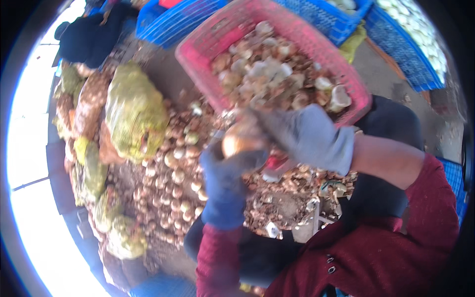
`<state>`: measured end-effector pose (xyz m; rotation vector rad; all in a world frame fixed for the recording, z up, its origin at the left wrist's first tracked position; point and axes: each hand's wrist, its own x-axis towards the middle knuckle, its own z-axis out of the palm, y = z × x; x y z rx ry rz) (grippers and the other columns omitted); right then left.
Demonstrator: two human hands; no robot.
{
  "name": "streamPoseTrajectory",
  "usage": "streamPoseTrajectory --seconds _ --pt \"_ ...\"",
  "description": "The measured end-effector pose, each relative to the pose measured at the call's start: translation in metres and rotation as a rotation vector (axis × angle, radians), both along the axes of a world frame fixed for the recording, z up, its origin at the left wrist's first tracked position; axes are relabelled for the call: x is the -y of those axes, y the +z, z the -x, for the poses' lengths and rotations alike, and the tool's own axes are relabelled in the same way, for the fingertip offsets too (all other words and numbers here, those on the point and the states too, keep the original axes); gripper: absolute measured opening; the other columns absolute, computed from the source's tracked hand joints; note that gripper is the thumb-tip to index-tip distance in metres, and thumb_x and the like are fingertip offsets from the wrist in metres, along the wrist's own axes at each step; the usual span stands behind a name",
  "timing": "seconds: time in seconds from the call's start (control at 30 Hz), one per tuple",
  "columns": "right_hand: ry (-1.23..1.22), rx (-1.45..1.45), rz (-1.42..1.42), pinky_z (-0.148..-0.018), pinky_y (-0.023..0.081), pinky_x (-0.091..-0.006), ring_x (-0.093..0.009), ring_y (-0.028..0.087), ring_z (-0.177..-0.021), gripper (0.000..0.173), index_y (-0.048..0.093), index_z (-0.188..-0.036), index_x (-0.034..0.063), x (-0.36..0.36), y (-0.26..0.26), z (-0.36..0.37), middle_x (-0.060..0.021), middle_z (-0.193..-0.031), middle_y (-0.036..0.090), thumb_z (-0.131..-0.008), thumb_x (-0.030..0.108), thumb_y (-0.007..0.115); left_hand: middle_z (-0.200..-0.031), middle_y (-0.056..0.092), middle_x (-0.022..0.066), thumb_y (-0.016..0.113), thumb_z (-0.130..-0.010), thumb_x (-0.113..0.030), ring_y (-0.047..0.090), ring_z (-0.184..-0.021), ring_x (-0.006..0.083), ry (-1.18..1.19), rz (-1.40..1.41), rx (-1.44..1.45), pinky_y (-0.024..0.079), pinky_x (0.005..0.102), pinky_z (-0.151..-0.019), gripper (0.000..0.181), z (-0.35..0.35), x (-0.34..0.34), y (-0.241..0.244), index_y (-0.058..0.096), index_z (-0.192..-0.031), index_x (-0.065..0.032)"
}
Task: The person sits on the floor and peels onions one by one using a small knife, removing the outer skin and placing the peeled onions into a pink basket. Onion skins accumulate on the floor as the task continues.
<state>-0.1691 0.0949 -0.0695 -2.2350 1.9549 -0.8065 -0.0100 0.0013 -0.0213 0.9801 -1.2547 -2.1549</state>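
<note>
A yellow-brown onion sits in my left hand, which wears a blue-grey glove and curls around it from below. My right hand, in a light grey glove, meets the onion's right side with its fingers. Motion blur hides what those fingers grip, if anything. Something red shows just beneath the right hand; its kind is unclear. Both hands are in front of a pink plastic crate that holds onion skins and peeled scraps.
Many loose onions cover the ground at left, beside full yellow mesh sacks. Blue crates stand beyond; one at right contains whitish produce. Onion peelings litter the ground between my legs. Another person bends at upper left.
</note>
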Motion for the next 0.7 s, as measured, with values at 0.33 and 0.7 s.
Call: streamPoseTrajectory --seconds 0.33,0.7 --pt "-0.052 0.079 0.157 -0.072 0.053 -0.0452 -0.038 0.066 -0.085 0.06 0.044 -0.135 0.0021 -0.006 -0.019 0.002 -0.02 -0.103 0.066 -0.08 0.005 0.065 -0.09 0.07 0.0073 0.082 -0.062 -0.006 0.067 -0.081 0.0148 -0.22 0.397 0.046 0.055 0.0271 -0.078 0.046 -0.015 0.01 -0.008 0.065 -0.104 0.0032" --pt "-0.095 -0.071 -0.047 -0.077 0.054 -0.0392 -0.034 0.067 -0.092 0.072 0.045 -0.134 0.0032 -0.014 -0.006 0.008 -0.0169 -0.104 0.066 -0.076 0.029 0.079 -0.089 0.069 0.0113 0.087 -0.059 -0.016 0.068 -0.078 0.0176 -0.124 0.357 0.179 0.057 0.0301 -0.072 0.053 -0.001 -0.002 -0.004 0.063 -0.1 0.0066"
